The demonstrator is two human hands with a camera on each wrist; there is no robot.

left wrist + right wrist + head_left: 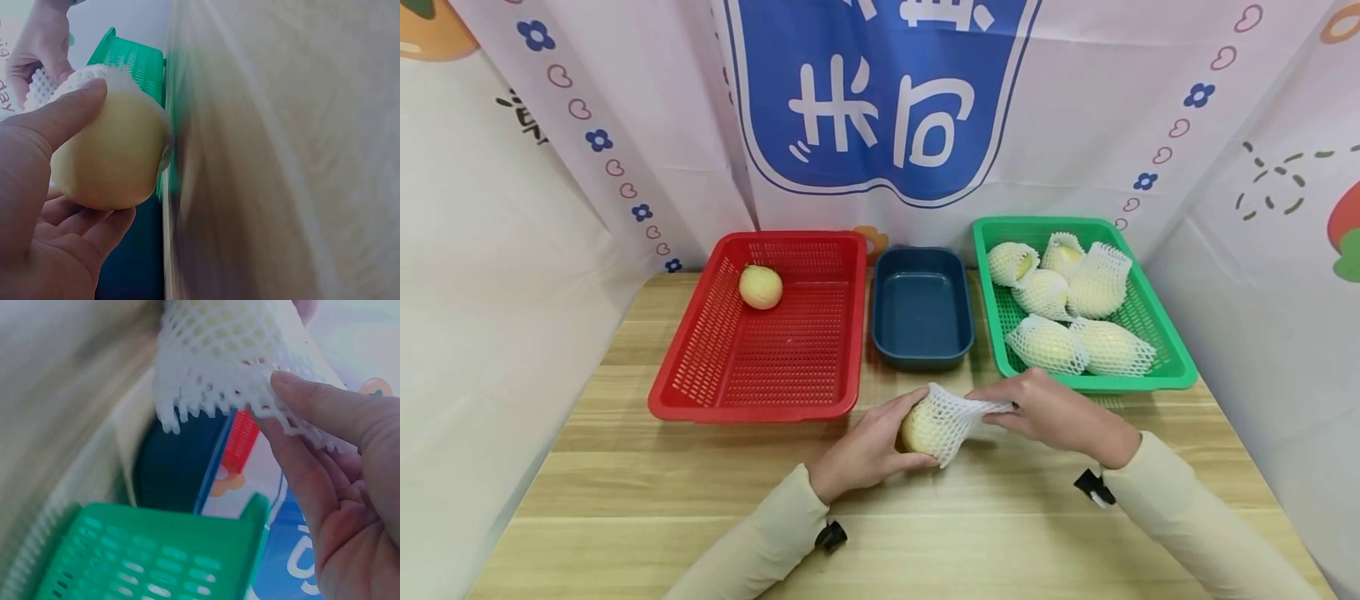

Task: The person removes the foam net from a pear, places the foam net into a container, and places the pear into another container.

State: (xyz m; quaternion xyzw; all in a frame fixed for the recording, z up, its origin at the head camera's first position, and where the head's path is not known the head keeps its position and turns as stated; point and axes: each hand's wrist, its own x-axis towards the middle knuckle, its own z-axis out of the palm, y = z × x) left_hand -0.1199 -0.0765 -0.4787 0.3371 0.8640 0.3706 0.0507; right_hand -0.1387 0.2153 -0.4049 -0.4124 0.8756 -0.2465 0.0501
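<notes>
A pale yellow pear (115, 150), partly covered by a white foam net sleeve (953, 421), is held just above the table's middle. My left hand (867, 450) grips its bare end, the thumb on one side and the fingers round the other. With thumb and fingers, my right hand (1051, 415) pinches the loose end of the net, which is stretched out to the right. In the right wrist view the net's ragged edge hangs beside the right fingertips (284, 381). The pear's far side is hidden under the net.
A red basket (752, 412) at the left holds one bare pear (761, 287). Between the baskets stands a dark blue tray (922, 363). The green basket (1165, 350) at the right holds several netted pears (1097, 287). Printed cloth (1075, 125) hangs behind the wooden table (647, 500).
</notes>
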